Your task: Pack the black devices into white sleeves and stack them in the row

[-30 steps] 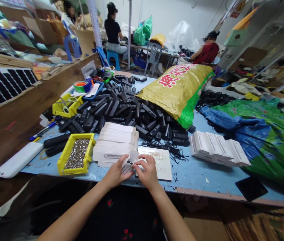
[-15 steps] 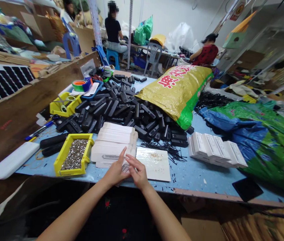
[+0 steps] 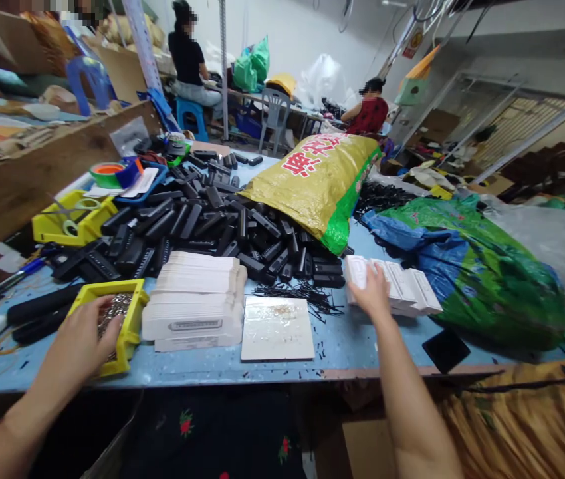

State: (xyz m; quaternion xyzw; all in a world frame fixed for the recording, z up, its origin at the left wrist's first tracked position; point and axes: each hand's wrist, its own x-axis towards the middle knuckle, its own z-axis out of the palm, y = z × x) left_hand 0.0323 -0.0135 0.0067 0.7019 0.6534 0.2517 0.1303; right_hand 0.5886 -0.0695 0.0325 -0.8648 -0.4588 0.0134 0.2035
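Note:
My left hand [image 3: 83, 336] reaches into a yellow tray [image 3: 130, 332] of small metal parts [image 3: 113, 307]; its fingers curl down among them and their tips are hidden. My right hand [image 3: 373, 291] is stretched out to the right. It grips a small white box [image 3: 357, 271] at the left end of a row of white boxes [image 3: 407, 287]. Between my hands lie a stack of flat white cartons [image 3: 195, 299] and a white tile [image 3: 277, 327].
A pile of black plastic housings [image 3: 213, 223] spills from a yellow sack [image 3: 317, 176]. Thin black strips [image 3: 307, 293] lie behind the tile. A green and blue bag [image 3: 466, 266] fills the right side, with a black slab [image 3: 446, 349] near the edge. Other people sit far behind.
My hands were together at the table edge on a small white box. They have parted: the left went to the yellow tray, the right carried the box to the row.

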